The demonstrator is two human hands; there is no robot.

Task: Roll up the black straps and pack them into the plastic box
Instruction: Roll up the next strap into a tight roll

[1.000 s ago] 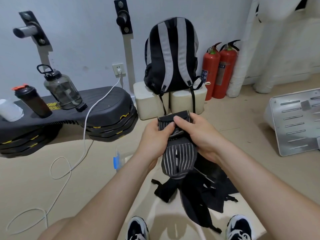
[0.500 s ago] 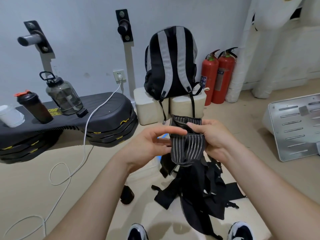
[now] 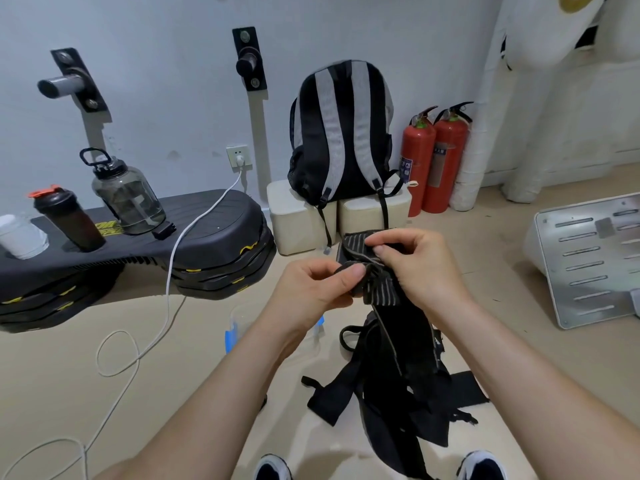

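Closest to me, at the bottom edge, are the toes of two shoes (image 3: 273, 469), and between them the pile of black straps (image 3: 398, 403) lies tangled on the floor (image 3: 138, 393). One striped strap (image 3: 381, 292) rises out of that pile into both grips, which hold it in the air above it.

The left grip (image 3: 311, 289) is clamped on it, thumb over curled fingers and pinching a folded end. The right grip (image 3: 419, 265) is also clamped on it, fingertips pinching the upper band just beside the left thumb. I judge this to be the very start of a roll. To do it well, I would make the first fold small and square, hold the edges level so the coil does not cone, and let the right grip feed the slack under light tension. The tail needs lifting clear of the pile, or it may drag other straps up.

The strap is wide, soft and dark, with fine pale lines running along its length. It bunches where it is pinched and hangs limp below, so I expect it to spring loose if released.

The plastic box (image 3: 239, 320) sits on the floor just beyond the left wrist. It is clear with blue clips and partly hidden, and I cannot tell what is in it.

Farther off, a backpack (image 3: 341, 133) leans against the wall beside two fire extinguishers (image 3: 433, 157).
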